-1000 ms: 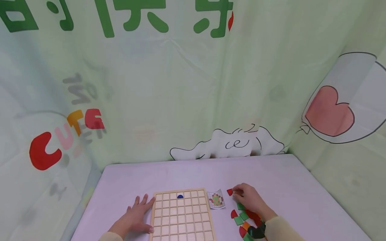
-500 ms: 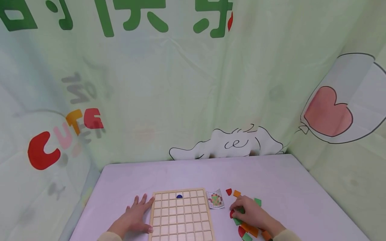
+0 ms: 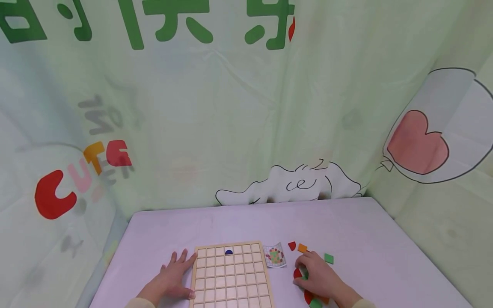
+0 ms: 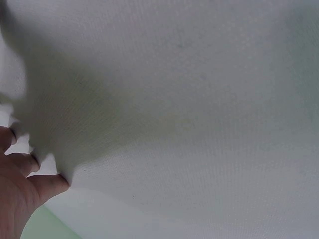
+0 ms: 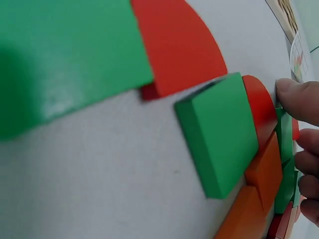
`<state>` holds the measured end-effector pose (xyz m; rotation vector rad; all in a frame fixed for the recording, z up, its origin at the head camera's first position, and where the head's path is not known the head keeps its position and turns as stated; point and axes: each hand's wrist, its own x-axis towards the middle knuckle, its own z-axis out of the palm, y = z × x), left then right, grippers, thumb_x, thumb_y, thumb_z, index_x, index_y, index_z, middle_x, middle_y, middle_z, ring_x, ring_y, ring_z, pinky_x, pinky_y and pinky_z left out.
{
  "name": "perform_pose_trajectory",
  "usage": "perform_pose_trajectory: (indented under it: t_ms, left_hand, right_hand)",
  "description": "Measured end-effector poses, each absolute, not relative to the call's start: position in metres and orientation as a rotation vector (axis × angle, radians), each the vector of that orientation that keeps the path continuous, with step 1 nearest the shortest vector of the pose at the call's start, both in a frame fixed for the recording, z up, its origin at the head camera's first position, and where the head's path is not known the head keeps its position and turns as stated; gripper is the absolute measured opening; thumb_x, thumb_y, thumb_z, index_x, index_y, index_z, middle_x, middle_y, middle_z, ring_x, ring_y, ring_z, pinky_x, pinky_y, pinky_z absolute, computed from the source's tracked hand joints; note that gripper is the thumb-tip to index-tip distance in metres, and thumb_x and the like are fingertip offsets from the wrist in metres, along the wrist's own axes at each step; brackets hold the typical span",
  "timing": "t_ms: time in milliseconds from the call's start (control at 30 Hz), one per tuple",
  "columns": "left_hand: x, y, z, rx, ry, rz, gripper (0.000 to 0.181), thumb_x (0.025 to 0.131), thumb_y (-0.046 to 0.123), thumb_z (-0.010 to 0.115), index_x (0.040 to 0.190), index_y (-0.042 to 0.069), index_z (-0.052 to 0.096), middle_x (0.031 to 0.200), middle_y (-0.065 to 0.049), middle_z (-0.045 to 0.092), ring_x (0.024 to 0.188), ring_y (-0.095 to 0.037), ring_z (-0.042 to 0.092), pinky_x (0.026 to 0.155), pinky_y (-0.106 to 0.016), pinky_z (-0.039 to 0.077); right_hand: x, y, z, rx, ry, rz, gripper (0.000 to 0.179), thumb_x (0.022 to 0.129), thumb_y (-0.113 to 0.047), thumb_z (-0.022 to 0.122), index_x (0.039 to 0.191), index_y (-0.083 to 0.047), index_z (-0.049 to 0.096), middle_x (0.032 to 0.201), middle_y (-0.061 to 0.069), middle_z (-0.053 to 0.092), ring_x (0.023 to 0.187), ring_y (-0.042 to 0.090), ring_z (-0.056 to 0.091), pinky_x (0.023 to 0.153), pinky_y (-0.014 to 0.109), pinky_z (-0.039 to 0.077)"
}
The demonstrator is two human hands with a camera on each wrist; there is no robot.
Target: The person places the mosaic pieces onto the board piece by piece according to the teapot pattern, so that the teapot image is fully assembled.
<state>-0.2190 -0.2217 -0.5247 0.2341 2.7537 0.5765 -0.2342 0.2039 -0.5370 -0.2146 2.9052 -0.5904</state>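
Note:
My left hand (image 3: 175, 276) rests at the left side of a wooden grid board (image 3: 240, 280), fingers spread, with fingertips and thumb tip right at its edge. One blue half-round piece (image 3: 229, 252) sits in the board's top row. Over a cluster of small coloured pieces right of the board is my right hand (image 3: 319, 276), thumb and forefinger apart. A red round-edged piece (image 3: 298, 273) shows in the gap between them. In the right wrist view the thumb (image 5: 299, 99) is close to red and green pieces, the other fingers (image 5: 309, 169) bent beside the cluster.
A small pattern card (image 3: 274, 255) lies at the board's upper right. Above the cluster are a red quarter-round piece (image 3: 292, 246) and an orange square (image 3: 302, 247); a green square (image 3: 329, 258) lies farther right. A curtain (image 3: 246, 128) hangs behind the table.
My right hand has come down from the upper red piece to the cluster, uncovering the orange square and the green square. The left hand stays at the board's edge.

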Motion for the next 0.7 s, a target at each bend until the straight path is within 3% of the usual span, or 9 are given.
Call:
perform_pose_trajectory:
  t_ms: [400,700]
  left_hand:
    - [-0.22,-0.223,-0.527,0.228,2.739,0.589,0.11,0.063,0.034,0.095,0.155,0.006,0.042,0.163,-0.033,0.027,0.148,-0.065,0.014,0.107,-0.086,0.02]
    - [-0.218,-0.222,-0.52,0.229,2.739,0.601,0.111,0.062,0.034,0.095,0.155,0.006,0.041,0.163,-0.033,0.027,0.148,-0.065,0.015,0.106,-0.086,0.022]
  right_hand:
    - [-0.246,0.203,-0.537,-0.217,2.819,-0.721,0.024,0.079,-0.021,0.088,0.097,-0.017,0.074,0.094,-0.004,0.064,0.091,0.014,0.053,0.086,0.038,0.06]
    - [-0.255,0.212,-0.537,-0.323,2.795,-0.738,0.028,0.078,-0.022,0.089,0.102,-0.016,0.077,0.096,-0.006,0.065,0.091,0.014,0.051,0.082,0.032,0.056]
